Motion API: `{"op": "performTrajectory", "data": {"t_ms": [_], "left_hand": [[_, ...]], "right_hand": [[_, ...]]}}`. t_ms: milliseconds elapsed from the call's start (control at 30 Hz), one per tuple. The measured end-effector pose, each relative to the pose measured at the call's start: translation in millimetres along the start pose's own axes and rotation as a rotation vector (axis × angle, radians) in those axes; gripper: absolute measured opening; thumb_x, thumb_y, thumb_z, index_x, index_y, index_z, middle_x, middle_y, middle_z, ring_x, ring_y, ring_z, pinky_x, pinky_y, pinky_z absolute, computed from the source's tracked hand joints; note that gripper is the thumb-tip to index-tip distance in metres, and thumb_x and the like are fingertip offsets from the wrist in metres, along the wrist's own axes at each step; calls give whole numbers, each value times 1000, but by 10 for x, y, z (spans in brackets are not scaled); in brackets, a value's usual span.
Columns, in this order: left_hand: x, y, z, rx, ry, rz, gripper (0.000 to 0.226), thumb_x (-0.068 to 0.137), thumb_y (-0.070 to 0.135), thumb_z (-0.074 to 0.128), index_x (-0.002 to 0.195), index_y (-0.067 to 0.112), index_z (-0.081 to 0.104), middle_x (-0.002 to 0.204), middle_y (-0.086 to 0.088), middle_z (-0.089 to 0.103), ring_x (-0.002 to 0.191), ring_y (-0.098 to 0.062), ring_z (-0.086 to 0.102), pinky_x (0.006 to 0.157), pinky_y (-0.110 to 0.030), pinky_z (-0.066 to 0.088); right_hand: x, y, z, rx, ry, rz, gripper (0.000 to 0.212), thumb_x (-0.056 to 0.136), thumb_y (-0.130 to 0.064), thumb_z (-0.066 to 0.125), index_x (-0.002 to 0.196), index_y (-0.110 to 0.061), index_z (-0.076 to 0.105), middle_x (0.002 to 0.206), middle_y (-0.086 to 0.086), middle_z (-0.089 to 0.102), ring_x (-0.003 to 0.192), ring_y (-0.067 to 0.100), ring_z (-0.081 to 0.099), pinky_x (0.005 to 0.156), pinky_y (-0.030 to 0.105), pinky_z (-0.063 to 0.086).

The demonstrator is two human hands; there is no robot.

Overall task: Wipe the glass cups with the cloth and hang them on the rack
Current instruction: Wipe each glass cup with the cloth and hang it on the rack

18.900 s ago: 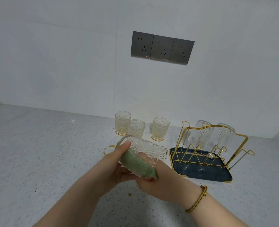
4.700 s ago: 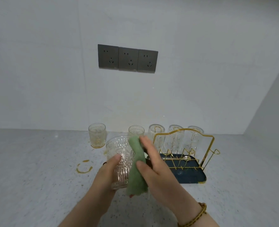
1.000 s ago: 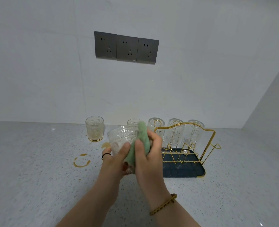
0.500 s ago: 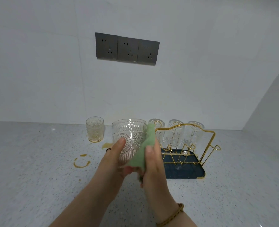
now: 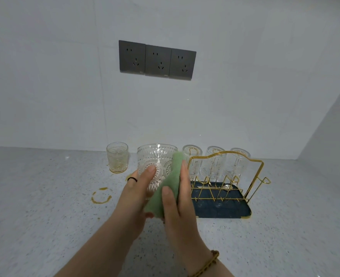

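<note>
Holding glass cup (image 5: 155,158) in left hand (image 5: 135,198) grip | right hand (image 5: 178,214) grip pinches green cloth (image 5: 174,176) against cup

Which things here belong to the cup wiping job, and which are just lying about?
Job in hand: held glass cup, green cloth, rack, three hung cups, standing cup.
Just lying about: wall sockets, yellow ring stain on the counter.
</note>
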State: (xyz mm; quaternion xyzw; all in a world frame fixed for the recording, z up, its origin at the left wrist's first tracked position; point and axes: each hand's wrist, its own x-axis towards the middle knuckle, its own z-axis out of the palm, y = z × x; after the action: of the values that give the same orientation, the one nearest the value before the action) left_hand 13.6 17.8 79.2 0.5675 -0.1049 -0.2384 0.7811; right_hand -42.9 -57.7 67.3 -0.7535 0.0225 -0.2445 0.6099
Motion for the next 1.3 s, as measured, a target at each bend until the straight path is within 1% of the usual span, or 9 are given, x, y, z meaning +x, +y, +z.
{"op": "performTrajectory", "data": {"t_ms": [167,267,400,533,733,933,1133,1200,1300], "left_hand": [[-57,13,79,-26,8,87,90,52,58,66,125,7,52,117,-19,64,100,-35,65,82,-44,55],[-66,15,79,-25,-18,91,84,57,56,64,123,6,53,108,-16,67,91,-33,67,73,-39,53],[-44,55,42,-29,-41,34,68,63,48,70,120,14,55,108,-11,65,92,-26,66,67,-36,56],[-26,11,76,78,-23,107,27,76,30,64,100,20,60,83,-3,70,69,-17,65,52,-18,52],[-46,13,129,125,-77,163,31,74,13,68,101,27,60,82,5,73,69,-7,70,56,-15,53],[-48,28,159,13,4,196,61,69,21,66,122,30,36,96,6,67,71,-4,69,61,-16,55],[-7,6,145,44,-92,134,48,83,22,62,128,21,46,93,4,71,84,-12,68,71,-26,50],[-9,38,157,68,-142,154,59,65,33,76,116,14,55,85,3,72,72,-8,69,61,-22,51],[-14,50,145,73,-183,179,81,46,53,83,107,4,61,86,-9,73,78,-22,70,65,-30,55]], "right_hand": [[200,-86,-202,606,-30,334,43,90,-43,34,106,-9,55,77,6,70,52,5,63,43,18,49],[150,-136,-155,429,-24,277,51,85,-47,42,126,-17,45,97,8,64,69,10,61,48,15,49],[-20,-48,17,-53,63,-104,59,75,-51,39,128,-53,12,148,-21,13,134,-5,21,109,25,32],[64,-45,-73,291,65,165,62,75,-45,37,135,-42,24,129,5,50,89,7,59,65,15,52],[70,-2,-107,433,214,230,54,82,-44,38,131,-21,38,98,1,59,85,17,60,66,28,50],[163,-198,-232,465,221,168,34,93,-23,41,126,-27,46,106,8,64,94,26,64,79,41,54],[125,-173,-261,470,220,263,32,95,-21,36,125,-28,45,112,13,61,80,18,61,45,17,46],[99,-168,-201,315,194,169,44,86,-33,41,130,-29,39,120,14,56,84,16,58,52,15,47],[91,-227,-138,42,126,-49,53,73,-48,38,125,-50,31,140,0,42,120,14,47,95,35,47]]}}
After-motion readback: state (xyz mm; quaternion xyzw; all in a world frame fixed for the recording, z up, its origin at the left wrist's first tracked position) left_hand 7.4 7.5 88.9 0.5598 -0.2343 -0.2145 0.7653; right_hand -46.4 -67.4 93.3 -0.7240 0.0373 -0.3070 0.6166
